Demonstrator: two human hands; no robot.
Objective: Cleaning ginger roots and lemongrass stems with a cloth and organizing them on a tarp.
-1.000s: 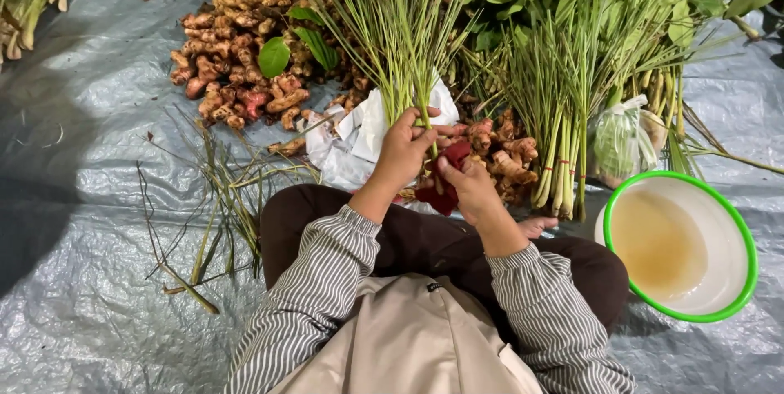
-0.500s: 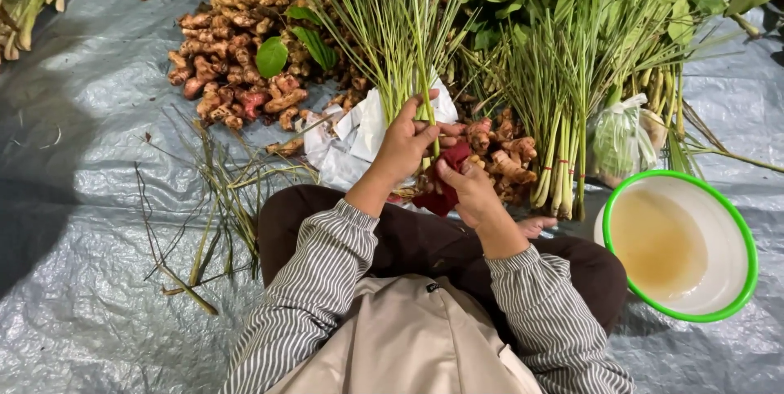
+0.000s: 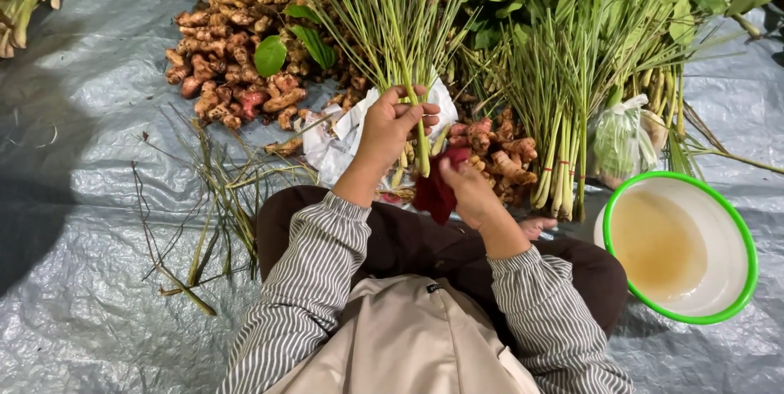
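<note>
- Holding a lemongrass bunch (image 3: 400, 43) upright, the left hand (image 3: 392, 126) has its fingers clenched round the lower stalks, the green blades fanning upward and away from the person.
- Right hand (image 3: 464, 190): fingers closed on a dark red cloth (image 3: 433, 191), which is pressed against the pale base of the same bunch, just under the left hand.
- Position of the bunch: in front of the person's knees, over a white plastic bag (image 3: 339, 137) lying on the sheet.
- Ginger roots (image 3: 500, 153): a small heap just beyond the right hand, pink-tipped, touching the tied bundles beside it.
- Tied lemongrass bundles (image 3: 563, 124): standing close together to the right of the hands, bound low with red bands.
- Large root pile (image 3: 233, 51): tan and reddish pieces, upper left, with two green leaves lying on it.
- Clear bag of greens (image 3: 622, 139): knotted at the top, between the tied bundles and the bowl.
- White bowl with green rim (image 3: 745, 231): at the person's right, holding cloudy yellowish water, well apart from both hands.
- Trimmed stalks and blades (image 3: 212, 198): scattered on the sheet at the person's left.
- Grey plastic sheet (image 3: 73, 198): wrinkled, underlying everything.
- Clothing: striped sleeves (image 3: 310, 280), a beige apron (image 3: 408, 337), dark trousers.
</note>
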